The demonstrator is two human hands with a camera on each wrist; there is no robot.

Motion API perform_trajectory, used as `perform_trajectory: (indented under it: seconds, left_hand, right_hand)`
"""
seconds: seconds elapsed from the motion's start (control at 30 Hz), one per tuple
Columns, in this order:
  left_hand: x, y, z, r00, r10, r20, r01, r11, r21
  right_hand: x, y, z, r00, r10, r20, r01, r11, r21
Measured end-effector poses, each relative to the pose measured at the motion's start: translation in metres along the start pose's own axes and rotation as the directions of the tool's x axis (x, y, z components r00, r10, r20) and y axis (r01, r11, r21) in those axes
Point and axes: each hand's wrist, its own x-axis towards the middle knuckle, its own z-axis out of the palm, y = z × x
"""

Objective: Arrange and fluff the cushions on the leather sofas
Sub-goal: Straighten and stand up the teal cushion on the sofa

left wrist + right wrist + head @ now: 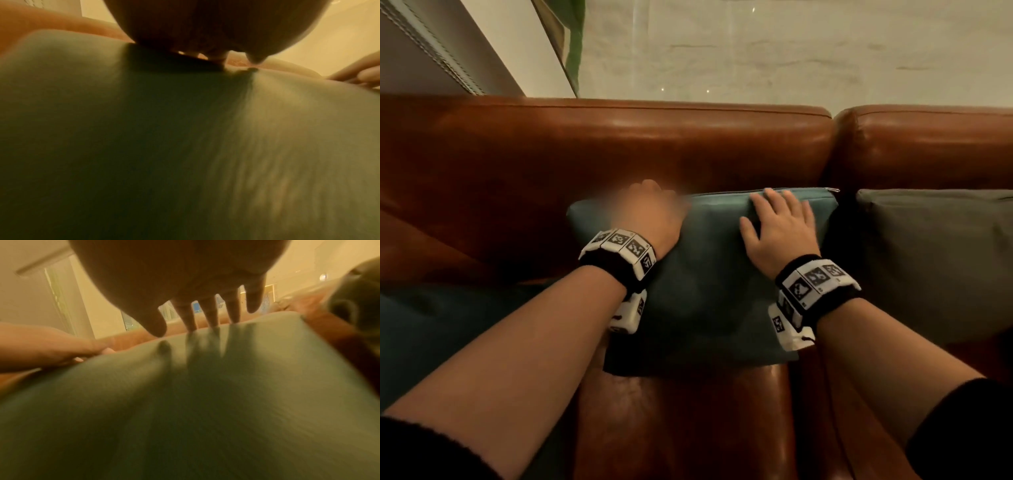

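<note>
While the soft teal square cushion (pixel 709 274) stands on the brown leather sofa (pixel 654 144), leaning on its back, the flat right hand (pixel 779 228) pats it with straight fingers. The left hand (pixel 650 214) is blurry, so I cannot tell its grip. I think fluffing is half done; the grey cushion (pixel 935 260) beside it waits.

The head view looks forward and down over both forearms at the sofa (pixel 688 144) backrest and the teal cushion (pixel 705 274). Each wrist view sits very close above that cushion (pixel 185 146), facing along the hand toward the backrest. All three views share the cushion (pixel 205 402); each wrist view also catches the opposite hand.
</note>
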Motion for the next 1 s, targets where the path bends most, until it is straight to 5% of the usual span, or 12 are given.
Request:
perform_trajectory:
  seconds: [0.13,0.23,0.37,0.53,0.7,0.83,1.0]
  left_hand:
    - [0.012,0.014,-0.013,0.989,-0.023,0.143,0.031,0.998,-0.055]
    - [0.008,0.015,-0.016,0.994,-0.007,0.11,0.018,0.995,-0.1]
    - [-0.005,0.012,-0.017,0.997,0.054,0.053,-0.045,0.988,-0.149]
    - [-0.01,-0.033,-0.03,0.995,0.093,-0.026,-0.092,0.995,0.042]
    - [-0.015,-0.051,-0.031,0.993,0.094,-0.066,-0.084,0.987,0.137]
    - [-0.018,-0.073,-0.033,1.0,0.006,-0.027,-0.002,0.991,0.135]
    - [-0.018,-0.091,-0.043,0.997,-0.072,0.035,0.068,0.991,0.111]
  right_hand:
    - [0.032,-0.026,-0.015,0.989,-0.104,0.103,0.095,0.991,0.091]
    - [0.044,-0.026,-0.022,0.983,-0.064,0.174,0.045,0.992,0.115]
    - [0.04,-0.019,-0.032,0.992,0.013,0.122,-0.046,0.961,0.273]
    - [0.039,-0.017,-0.042,0.999,0.027,0.019,-0.032,0.933,0.357]
    - [0.045,-0.003,-0.053,0.985,-0.16,0.066,0.136,0.95,0.281]
    - [0.044,0.047,-0.057,0.99,-0.097,0.103,0.098,0.995,0.001]
    - [0.038,0.067,-0.052,0.997,-0.076,0.008,0.075,0.995,0.067]
